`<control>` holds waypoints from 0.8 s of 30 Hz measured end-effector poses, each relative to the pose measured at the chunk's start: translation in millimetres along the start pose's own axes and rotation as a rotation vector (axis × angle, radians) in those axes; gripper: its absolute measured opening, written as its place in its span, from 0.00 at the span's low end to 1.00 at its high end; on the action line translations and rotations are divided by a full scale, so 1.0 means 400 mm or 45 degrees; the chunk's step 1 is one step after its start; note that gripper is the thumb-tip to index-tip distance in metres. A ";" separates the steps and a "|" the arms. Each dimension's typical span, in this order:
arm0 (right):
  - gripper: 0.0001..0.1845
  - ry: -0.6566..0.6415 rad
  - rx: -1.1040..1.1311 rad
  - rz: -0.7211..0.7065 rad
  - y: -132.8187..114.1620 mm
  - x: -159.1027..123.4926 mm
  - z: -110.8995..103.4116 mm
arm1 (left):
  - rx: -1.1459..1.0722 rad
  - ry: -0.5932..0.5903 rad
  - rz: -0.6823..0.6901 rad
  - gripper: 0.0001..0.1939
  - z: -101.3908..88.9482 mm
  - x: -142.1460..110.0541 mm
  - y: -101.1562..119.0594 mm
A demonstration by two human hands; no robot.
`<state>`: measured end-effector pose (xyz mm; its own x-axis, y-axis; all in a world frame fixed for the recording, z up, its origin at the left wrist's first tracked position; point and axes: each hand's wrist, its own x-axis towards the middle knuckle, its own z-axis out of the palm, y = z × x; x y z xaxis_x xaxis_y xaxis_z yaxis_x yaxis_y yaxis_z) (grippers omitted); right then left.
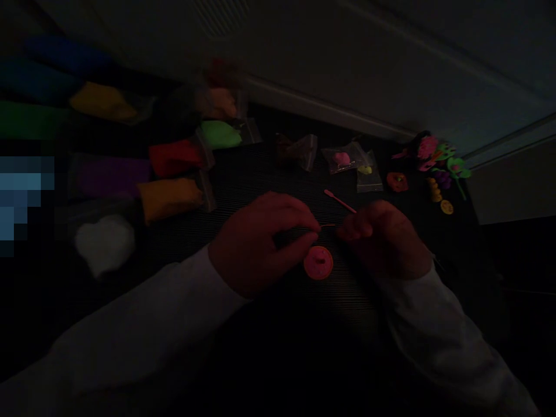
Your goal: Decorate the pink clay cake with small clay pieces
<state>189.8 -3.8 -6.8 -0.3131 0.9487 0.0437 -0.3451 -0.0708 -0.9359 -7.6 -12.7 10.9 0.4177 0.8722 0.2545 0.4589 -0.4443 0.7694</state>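
Pinching so thin a strand [327,226] well likely calls for a light touch: press only hard enough to stop it slipping, leave the free part slack, and, if the right hand [391,240] takes hold too, bring it in along the strand instead of tugging sideways. The left hand [260,237] has its grip pressed together at thumb and fingertip, pinching the strand's left end. The right hand's fingers are curled; in this dim light I cannot tell whether its grip holds anything.

The strand is between the two hands, just beyond the pink disc [311,269] on the counter [260,179]. Its long axis runs left to right, nearly level in the view, the free end pointing at the right fingertips; touching or just apart, I cannot tell. The pink tool [341,201] slants down towards the right hand.
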 end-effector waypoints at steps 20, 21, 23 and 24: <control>0.21 -0.202 -1.237 -0.800 -0.038 -0.046 0.040 | -0.762 -0.373 -0.392 0.11 0.019 -0.011 0.021; 0.21 -0.202 -1.232 -0.801 -0.038 -0.046 0.041 | -0.757 -0.382 -0.390 0.12 0.019 -0.012 0.020; 0.20 -0.194 -1.210 -0.784 -0.037 -0.046 0.042 | -0.745 -0.383 -0.381 0.12 0.020 -0.011 0.019; 0.21 -0.199 -1.203 -0.773 -0.037 -0.046 0.042 | -0.728 -0.379 -0.375 0.12 0.019 -0.010 0.019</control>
<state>185.9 -25.5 12.2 -0.4519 0.6932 0.5615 0.3079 0.7119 -0.6312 0.1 -21.2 11.3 0.5737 0.8102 -0.1199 0.1362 0.0500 0.9894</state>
